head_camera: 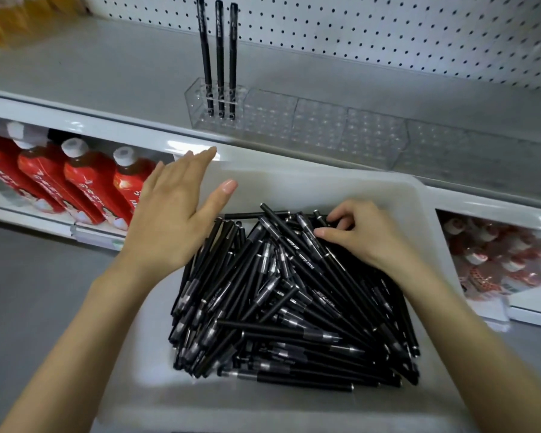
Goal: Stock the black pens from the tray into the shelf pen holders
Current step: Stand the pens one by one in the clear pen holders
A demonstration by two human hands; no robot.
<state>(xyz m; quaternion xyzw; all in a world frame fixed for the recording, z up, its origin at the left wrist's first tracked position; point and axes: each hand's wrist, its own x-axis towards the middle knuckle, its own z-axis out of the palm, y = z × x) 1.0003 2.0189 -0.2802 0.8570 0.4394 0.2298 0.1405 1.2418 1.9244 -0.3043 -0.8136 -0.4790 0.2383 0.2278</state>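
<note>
A white tray in front of me holds a heap of black pens. My right hand lies on the far right of the heap, fingers curled and pinching a pen near the tray's back wall. My left hand hovers over the tray's left rim with fingers straight and spread, holding nothing. On the grey shelf stands a row of clear pen holders. Three black pens stand upright in the leftmost holder; the other holders look empty.
White pegboard backs the shelf. Red bottles with white caps lie on the lower shelf at left, and more red bottles at right. Orange packages sit at the shelf's far left. Grey floor lies below.
</note>
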